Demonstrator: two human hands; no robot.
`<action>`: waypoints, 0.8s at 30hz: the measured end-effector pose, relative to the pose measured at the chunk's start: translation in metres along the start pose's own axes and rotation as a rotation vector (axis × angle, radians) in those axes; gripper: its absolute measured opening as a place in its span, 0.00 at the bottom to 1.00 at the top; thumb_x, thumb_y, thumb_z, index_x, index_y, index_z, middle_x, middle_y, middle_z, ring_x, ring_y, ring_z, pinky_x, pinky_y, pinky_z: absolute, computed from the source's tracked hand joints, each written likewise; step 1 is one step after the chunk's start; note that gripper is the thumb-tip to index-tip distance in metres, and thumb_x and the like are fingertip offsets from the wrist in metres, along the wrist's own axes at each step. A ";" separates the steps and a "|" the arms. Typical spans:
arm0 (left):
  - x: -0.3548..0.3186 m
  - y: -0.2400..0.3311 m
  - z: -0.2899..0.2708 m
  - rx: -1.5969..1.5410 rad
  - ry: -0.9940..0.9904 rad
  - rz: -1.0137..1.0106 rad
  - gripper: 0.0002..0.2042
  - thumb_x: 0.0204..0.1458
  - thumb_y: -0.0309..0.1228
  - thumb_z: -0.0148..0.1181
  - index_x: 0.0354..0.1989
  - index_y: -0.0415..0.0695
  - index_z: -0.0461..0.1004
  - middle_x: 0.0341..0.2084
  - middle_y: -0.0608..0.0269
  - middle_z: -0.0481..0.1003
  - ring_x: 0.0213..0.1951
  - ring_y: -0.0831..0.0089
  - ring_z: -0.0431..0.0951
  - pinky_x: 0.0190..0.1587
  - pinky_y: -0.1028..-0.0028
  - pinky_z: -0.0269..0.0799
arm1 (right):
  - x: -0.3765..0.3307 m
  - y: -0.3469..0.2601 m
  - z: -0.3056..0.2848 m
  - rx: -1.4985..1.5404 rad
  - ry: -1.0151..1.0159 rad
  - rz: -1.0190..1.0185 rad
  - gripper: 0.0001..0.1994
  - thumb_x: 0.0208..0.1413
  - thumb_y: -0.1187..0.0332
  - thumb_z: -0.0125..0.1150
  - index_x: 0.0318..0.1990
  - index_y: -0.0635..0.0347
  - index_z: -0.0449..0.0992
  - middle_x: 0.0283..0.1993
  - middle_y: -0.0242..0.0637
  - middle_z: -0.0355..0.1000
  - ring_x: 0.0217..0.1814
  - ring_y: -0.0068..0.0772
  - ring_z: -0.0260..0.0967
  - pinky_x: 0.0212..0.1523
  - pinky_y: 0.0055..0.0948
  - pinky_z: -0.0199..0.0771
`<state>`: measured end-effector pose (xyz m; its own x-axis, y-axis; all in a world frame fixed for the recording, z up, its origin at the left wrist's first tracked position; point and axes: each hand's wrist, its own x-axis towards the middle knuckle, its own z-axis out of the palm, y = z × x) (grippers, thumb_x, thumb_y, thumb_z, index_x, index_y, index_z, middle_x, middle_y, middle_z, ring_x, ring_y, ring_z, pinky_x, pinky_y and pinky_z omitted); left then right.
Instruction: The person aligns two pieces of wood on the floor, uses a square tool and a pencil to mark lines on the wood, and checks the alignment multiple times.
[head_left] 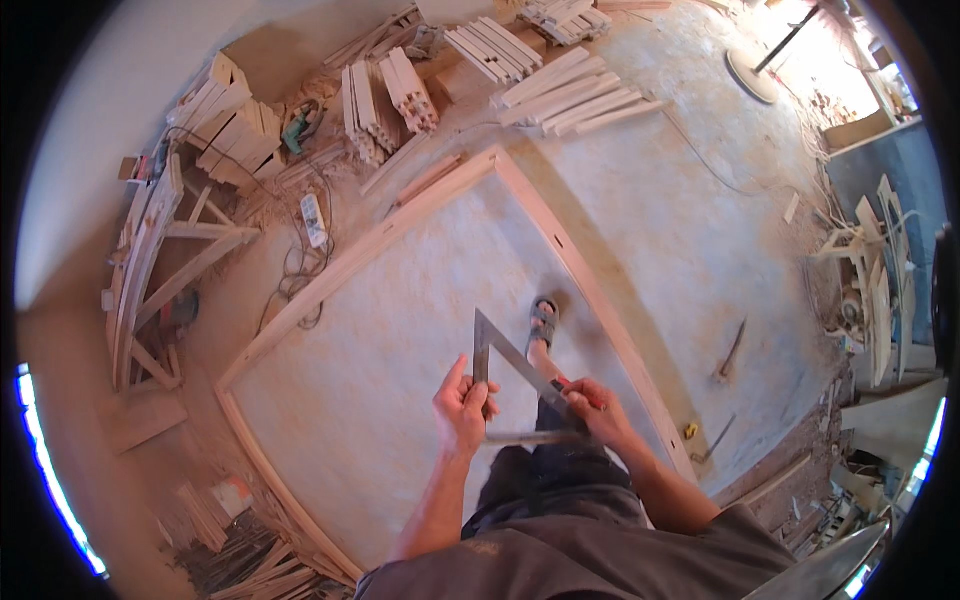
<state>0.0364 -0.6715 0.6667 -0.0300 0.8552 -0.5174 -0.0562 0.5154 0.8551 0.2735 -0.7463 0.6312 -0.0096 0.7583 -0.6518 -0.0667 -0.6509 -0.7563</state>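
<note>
In front of my body I hold a metal triangle square (510,350), its pointed corner facing away from me. The fingers of my left hand (464,410) close on its left leg, with one finger sticking up. At the right corner, my right hand (596,410) is closed round the square and a slim red-and-black object (590,396) whose kind I cannot make out. A large wooden frame (560,240) lies flat on the floor around me. My sandalled foot (543,318) stands inside it, near its right-hand rail.
Stacked wood strips (410,90) and loose boards (585,95) lie at the far side. A green power tool (298,128), a white power strip (314,220) and cables lie to the left, beside a wooden trestle (190,240). A small yellow object (690,430) sits by the right rail.
</note>
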 end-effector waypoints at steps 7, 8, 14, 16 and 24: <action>0.167 0.018 0.003 -0.147 0.121 -0.177 0.31 0.64 0.20 0.52 0.75 0.29 0.51 0.33 0.53 0.79 0.22 0.73 0.76 0.24 0.74 0.70 | 0.153 -0.071 0.006 -0.134 0.097 0.110 0.08 0.64 0.67 0.62 0.42 0.64 0.79 0.32 0.29 0.75 0.37 0.20 0.71 0.42 0.24 0.72; 0.189 0.020 0.003 -0.175 0.146 -0.202 0.30 0.65 0.20 0.51 0.74 0.30 0.52 0.34 0.54 0.79 0.23 0.74 0.76 0.24 0.74 0.70 | 0.171 -0.098 0.010 -0.129 0.113 0.138 0.08 0.64 0.68 0.62 0.42 0.64 0.79 0.32 0.31 0.76 0.37 0.22 0.73 0.41 0.26 0.73; 0.321 0.036 -0.012 -0.228 0.037 -0.350 0.19 0.66 0.24 0.50 0.65 0.35 0.68 0.31 0.59 0.77 0.22 0.74 0.76 0.24 0.74 0.71 | 0.279 -0.129 0.011 -0.427 0.186 0.122 0.07 0.61 0.69 0.65 0.43 0.60 0.81 0.35 0.40 0.81 0.39 0.29 0.79 0.44 0.32 0.78; 0.379 0.034 -0.019 -0.153 -0.018 -0.367 0.19 0.65 0.25 0.50 0.64 0.35 0.69 0.29 0.61 0.77 0.21 0.75 0.75 0.23 0.74 0.71 | 0.321 -0.134 0.020 -0.423 0.220 0.105 0.06 0.61 0.68 0.65 0.42 0.59 0.82 0.36 0.39 0.81 0.40 0.29 0.78 0.45 0.32 0.77; 0.552 0.020 -0.067 -0.043 0.043 -0.439 0.23 0.65 0.23 0.49 0.69 0.36 0.67 0.26 0.62 0.76 0.18 0.78 0.72 0.20 0.76 0.69 | 0.455 -0.143 0.038 -0.464 0.351 0.083 0.07 0.58 0.72 0.64 0.42 0.62 0.79 0.34 0.39 0.79 0.39 0.29 0.77 0.45 0.30 0.76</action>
<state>-0.0485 -0.1924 0.3959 -0.0355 0.5521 -0.8330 -0.1139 0.8259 0.5522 0.2407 -0.3064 0.4450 0.3400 0.6982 -0.6301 0.3648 -0.7154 -0.5959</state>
